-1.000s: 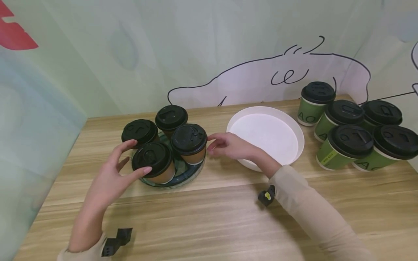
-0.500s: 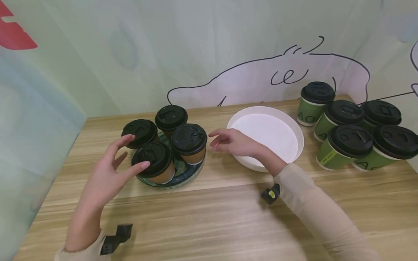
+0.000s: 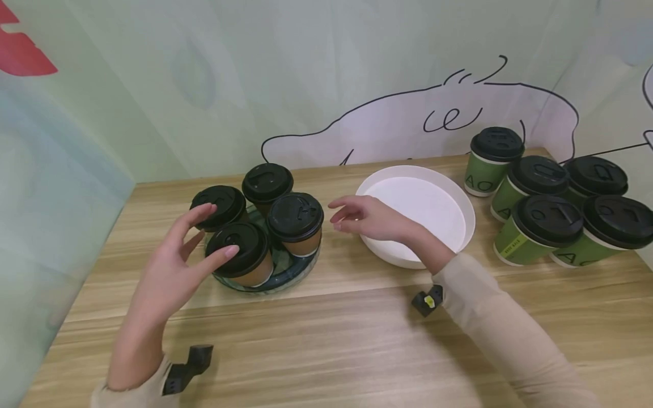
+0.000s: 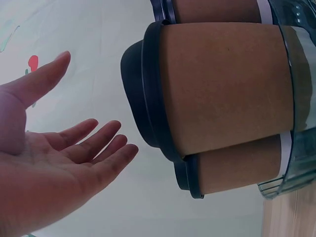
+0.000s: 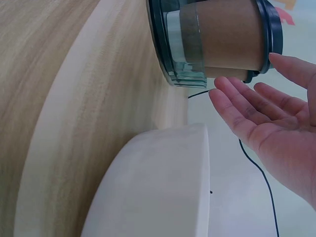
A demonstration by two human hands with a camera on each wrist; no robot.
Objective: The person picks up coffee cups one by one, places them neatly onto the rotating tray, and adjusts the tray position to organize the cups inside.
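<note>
The left hand (image 3: pixel 170 271) and the right hand (image 3: pixel 373 218) hung around the brown cups (image 3: pixel 296 222), gripping nothing

Much was covered up from above. The four brown cups stood in a round green glass dish (image 3: pixel 298 276) on the wooden surface (image 3: pixel 316 345), and their wide black lids hid most of their sides; the back cup (image 3: pixel 267 182) showed little beyond its lid. A fingertip of the left hand overlapped the lid of the far-left cup (image 3: pixel 224 203), and its thumb crossed in front of the lid of the nearest cup (image 3: pixel 244 255). In the head view I couldn't have sworn to a gap, but the left wrist view showed pale wall between fingers and lid. There the dish ran off the edge, and two cups were partly blocked.

The left hand reached up from the bottom, thumb spread well away from loosely bent fingers. The right hand came in over the rim of a round white tray (image 3: pixel 423 211), hiding part of it. Its fingers pointed at the cups, softly bent, thumb a little apart, with a strip of surface visible before the nearest lid. Its palm showed in the right wrist view, the heel cut off.

Five green cups (image 3: pixel 525 246) clustered well apart on the right; one lid met the picture's edge, and the yellow label's print was too small to read.
</note>
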